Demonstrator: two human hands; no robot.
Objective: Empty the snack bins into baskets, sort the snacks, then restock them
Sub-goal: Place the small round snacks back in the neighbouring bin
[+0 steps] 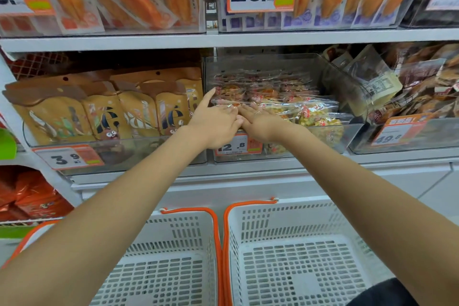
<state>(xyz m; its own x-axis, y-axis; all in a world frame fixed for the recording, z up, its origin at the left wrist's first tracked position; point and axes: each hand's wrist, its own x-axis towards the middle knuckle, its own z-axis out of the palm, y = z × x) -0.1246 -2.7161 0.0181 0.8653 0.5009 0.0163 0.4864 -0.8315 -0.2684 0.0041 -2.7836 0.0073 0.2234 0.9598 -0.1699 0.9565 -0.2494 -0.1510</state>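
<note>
Snack packets [273,104] fill the clear bin [347,131]; left hand [216,124] and right hand [260,122] reach in, fingers extended — seemingly gathering, grip unclear — baskets [298,211] waiting below.

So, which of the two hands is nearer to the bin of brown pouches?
Left. The left hand reaches beside the bin of brown pouches, at its right end; the right hand lies farther right, over the clear bin.
</note>
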